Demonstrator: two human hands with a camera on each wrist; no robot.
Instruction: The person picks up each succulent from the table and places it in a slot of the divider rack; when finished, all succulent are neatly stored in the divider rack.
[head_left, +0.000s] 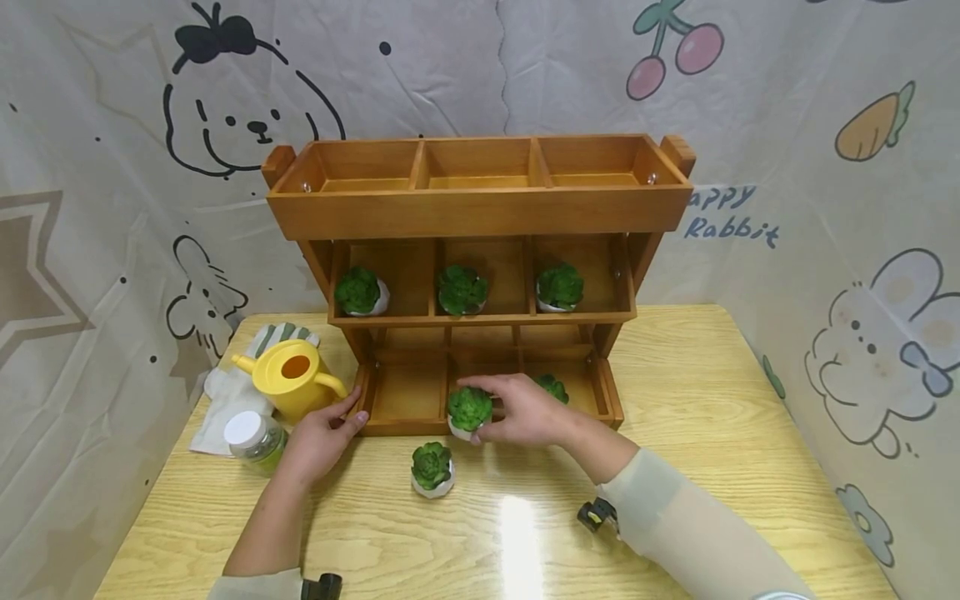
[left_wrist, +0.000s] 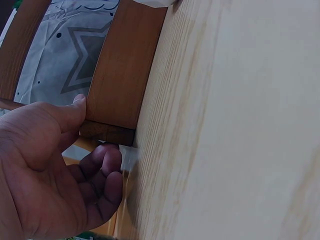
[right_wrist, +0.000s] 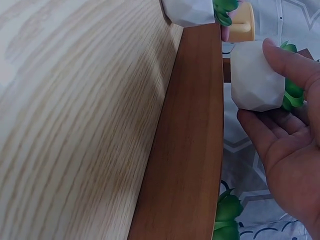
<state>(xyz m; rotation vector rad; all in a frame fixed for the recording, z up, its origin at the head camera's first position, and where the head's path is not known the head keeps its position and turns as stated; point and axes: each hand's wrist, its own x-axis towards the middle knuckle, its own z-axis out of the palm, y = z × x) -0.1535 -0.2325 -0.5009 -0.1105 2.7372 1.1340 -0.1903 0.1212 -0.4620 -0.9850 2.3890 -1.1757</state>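
My right hand (head_left: 531, 410) holds a small potted succulent (head_left: 470, 408) by its white faceted pot (right_wrist: 256, 77), thumb on one side and fingers on the other. The plant is at the front edge of the bottom tier's middle compartment, on a three-tier wooden planter shelf (head_left: 480, 213). At that tier's left front corner, my left hand (head_left: 318, 442) grips the wood; the left wrist view has the thumb against the board (left_wrist: 117, 65) and the other fingers curled. On the table just before the shelf stands another potted succulent (head_left: 432, 468).
Three succulents line the middle tier, among them the centre one (head_left: 462, 289); another (head_left: 552, 387) sits in the bottom right compartment. Left of the shelf, a yellow watering can (head_left: 288, 379), a white-lidded jar (head_left: 255, 440) and a cloth (head_left: 221, 412) crowd the table (head_left: 675, 483).
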